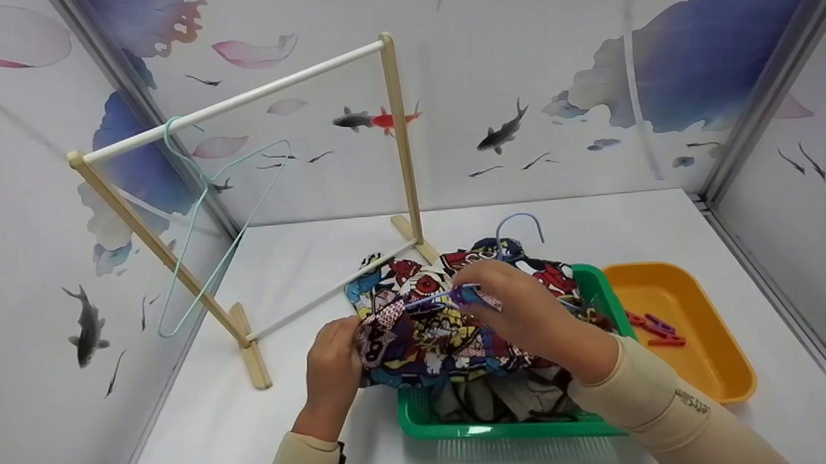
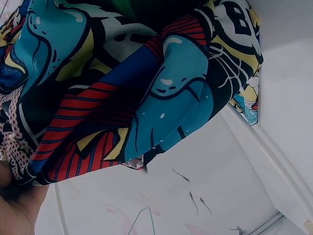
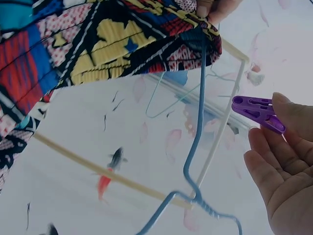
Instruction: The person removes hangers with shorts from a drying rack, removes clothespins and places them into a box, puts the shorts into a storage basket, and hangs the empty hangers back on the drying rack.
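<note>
My left hand (image 1: 332,365) grips one end of the gathered band of a colourful comic-print garment (image 1: 451,344). A blue wire hanger (image 3: 200,112) lies against that garment, one end at the band beside the left fingers. Its hook (image 1: 519,216) sticks up at the back in the head view. Between thumb and fingertips, my right hand (image 1: 526,317) pinches a purple clothespin (image 3: 257,110), which is near the band but apart from it in the right wrist view. The garment hangs over a green basket (image 1: 516,431) and hides much of it.
Grey cloth (image 1: 501,397) fills the green basket. To the right, a yellow tray (image 1: 716,359) holds several red and purple clothespins (image 1: 664,333). On the left stands a wooden rack (image 1: 403,143) with a white top bar, from which a mint-green hanger (image 1: 193,233) hangs.
</note>
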### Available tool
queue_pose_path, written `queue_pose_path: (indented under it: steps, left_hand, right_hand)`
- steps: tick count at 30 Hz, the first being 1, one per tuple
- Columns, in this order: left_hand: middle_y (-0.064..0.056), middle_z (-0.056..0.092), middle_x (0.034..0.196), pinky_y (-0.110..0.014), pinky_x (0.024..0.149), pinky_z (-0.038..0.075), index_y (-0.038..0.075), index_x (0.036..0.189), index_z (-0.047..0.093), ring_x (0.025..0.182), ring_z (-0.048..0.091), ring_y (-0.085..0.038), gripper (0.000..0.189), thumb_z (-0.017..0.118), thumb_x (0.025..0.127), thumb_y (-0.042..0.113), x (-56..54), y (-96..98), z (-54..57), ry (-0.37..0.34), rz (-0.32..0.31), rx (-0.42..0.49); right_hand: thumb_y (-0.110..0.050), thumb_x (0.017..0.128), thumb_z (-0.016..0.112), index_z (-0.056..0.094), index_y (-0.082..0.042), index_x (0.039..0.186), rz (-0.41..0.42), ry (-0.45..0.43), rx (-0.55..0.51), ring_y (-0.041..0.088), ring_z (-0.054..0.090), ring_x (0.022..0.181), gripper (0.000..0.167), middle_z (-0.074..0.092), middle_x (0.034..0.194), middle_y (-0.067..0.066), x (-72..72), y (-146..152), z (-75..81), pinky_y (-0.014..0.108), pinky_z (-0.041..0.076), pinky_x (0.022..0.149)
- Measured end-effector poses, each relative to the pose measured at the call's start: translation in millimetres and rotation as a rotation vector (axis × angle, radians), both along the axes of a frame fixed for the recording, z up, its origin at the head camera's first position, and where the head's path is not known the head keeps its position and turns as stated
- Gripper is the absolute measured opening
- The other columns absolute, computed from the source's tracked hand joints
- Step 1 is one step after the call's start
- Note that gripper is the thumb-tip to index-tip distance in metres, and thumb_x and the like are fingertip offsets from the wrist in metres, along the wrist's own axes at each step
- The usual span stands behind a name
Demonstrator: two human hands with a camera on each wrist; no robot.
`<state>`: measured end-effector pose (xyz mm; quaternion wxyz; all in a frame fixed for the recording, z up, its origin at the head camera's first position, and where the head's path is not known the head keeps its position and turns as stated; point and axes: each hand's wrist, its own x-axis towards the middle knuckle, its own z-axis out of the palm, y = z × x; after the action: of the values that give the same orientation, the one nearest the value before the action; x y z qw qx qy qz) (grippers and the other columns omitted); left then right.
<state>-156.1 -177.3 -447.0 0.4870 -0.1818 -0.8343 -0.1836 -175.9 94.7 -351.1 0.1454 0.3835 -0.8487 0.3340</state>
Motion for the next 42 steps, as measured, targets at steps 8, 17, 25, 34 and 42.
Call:
queue_pose_path:
  steps: [8,17,25,34,42]
  left_hand:
    - [-0.011,0.065,0.081,-0.036,0.067,0.055,-0.002,0.090,0.066,0.074,0.064,-0.026,0.034,0.060,0.067,-0.027,-1.4,-1.7,0.2,-0.008,-0.014,0.012]
    - [-0.011,0.065,0.080,-0.035,0.066,0.055,-0.001,0.089,0.067,0.073,0.063,-0.026,0.033,0.060,0.068,-0.026,-4.1,-2.0,0.9,0.004,-0.012,0.021]
    - [-0.012,0.064,0.079,-0.036,0.065,0.055,-0.003,0.088,0.067,0.072,0.062,-0.028,0.028,0.061,0.070,-0.023,-5.2,-2.7,-0.6,-0.001,-0.005,0.023]
    - [-0.011,0.065,0.079,-0.036,0.066,0.055,-0.003,0.088,0.067,0.073,0.063,-0.026,0.030,0.065,0.067,-0.024,-5.5,-2.7,-2.6,0.001,0.002,0.024]
    - [-0.012,0.065,0.079,-0.036,0.067,0.055,-0.003,0.088,0.068,0.073,0.063,-0.026,0.031,0.064,0.067,-0.025,-5.7,-3.0,-2.5,-0.002,0.001,0.029]
  right_hand:
    - [0.000,0.079,0.076,0.062,-0.007,0.113,-0.022,0.079,-0.048,0.023,0.061,0.107,0.037,0.065,0.112,0.007,-3.9,23.0,-9.0,0.040,0.054,0.088]
    - [0.005,0.072,0.079,0.062,-0.006,0.108,-0.102,0.145,-0.075,0.017,0.064,0.091,0.041,0.066,0.105,0.005,-5.1,50.7,-14.1,0.034,0.057,0.076]
    - [0.010,0.068,0.080,0.063,-0.002,0.105,-0.130,0.152,-0.108,0.017,0.062,0.085,0.042,0.066,0.100,0.006,-5.6,74.1,-20.1,0.006,0.045,0.081]
    - [0.012,0.071,0.077,0.063,-0.001,0.106,-0.250,0.112,-0.086,0.023,0.064,0.092,0.040,0.066,0.102,0.008,-2.3,97.9,-26.9,0.001,0.038,0.087]
    - [0.007,0.081,0.072,0.063,0.000,0.111,-0.396,-0.046,-0.049,0.034,0.062,0.099,0.032,0.064,0.106,0.014,-4.7,123.3,-34.5,0.044,0.053,0.085]
